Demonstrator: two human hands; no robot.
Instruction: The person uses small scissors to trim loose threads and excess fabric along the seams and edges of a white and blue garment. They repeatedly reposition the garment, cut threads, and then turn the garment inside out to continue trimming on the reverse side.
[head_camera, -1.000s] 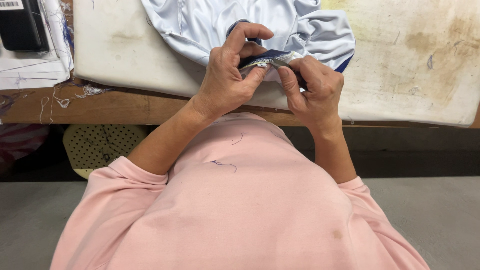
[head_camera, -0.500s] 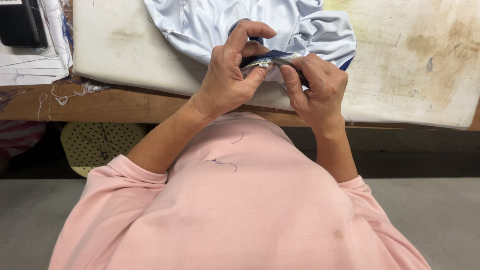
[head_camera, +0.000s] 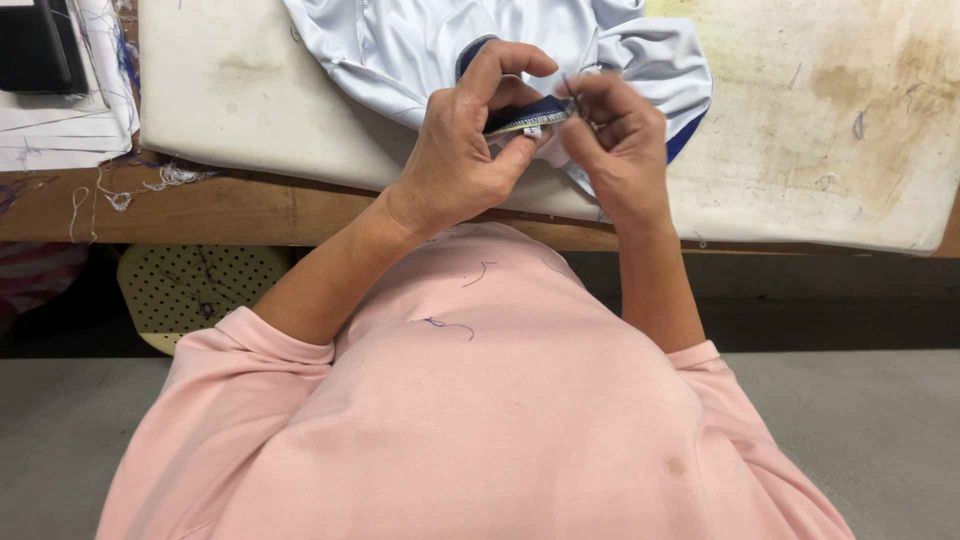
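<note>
Dark blue trim on the pale shirt sits at 12 o'clock on the white padded surface. Left hand pinches it tight, and right hand pinches a thin tool beside it. Loose threads lie at 9 o'clock, so the picking looks partly done.

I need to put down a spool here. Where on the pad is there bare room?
The stained white pad is bare right of the pale blue garment, out to its right edge. A smaller bare patch lies left of the garment. The middle is crowded: left hand and right hand pinch the garment's dark blue edge.
</note>
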